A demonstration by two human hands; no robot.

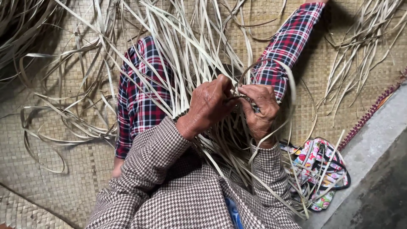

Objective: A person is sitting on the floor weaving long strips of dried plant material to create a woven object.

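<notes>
I sit on a woven mat (51, 186) with my legs in red plaid trousers (140, 101) stretched out. A bundle of long pale leaf strips (186, 55) fans out over my lap. My left hand (210, 104) is closed around several strips near the woven edge. My right hand (260, 108) sits right beside it, fingers pinching one curved strip (250, 70) that arches upward. The two hands nearly touch. A small woven section is partly hidden under them and my houndstooth sleeves (157, 157).
Loose strips lie scattered on the mat at the left (63, 123) and the upper right (360, 46). A colourful floral bag (322, 165) rests at my right side. A grey concrete step (373, 169) borders the mat on the right.
</notes>
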